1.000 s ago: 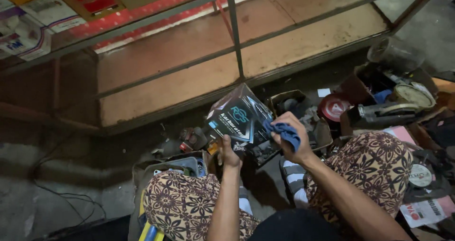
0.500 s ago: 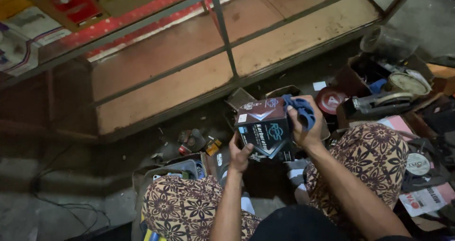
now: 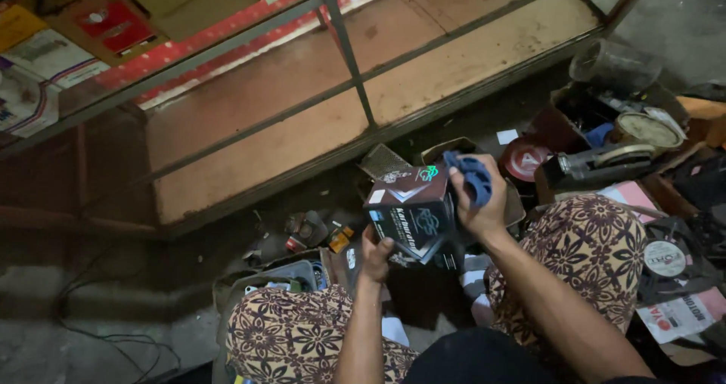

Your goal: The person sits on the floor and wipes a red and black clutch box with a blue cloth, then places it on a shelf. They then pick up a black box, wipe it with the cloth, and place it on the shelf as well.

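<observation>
The person sits on the floor with a dark box point(image 3: 412, 218) held up between the knees. The left hand point(image 3: 376, 254) grips its lower corner, fingers closed on it. The right hand point(image 3: 480, 202) presses a blue cloth point(image 3: 473, 176) against the box's upper right edge (bunched in the fingers). Wiping looks under way: the box remains shut, its front face not yet covered.
</observation>
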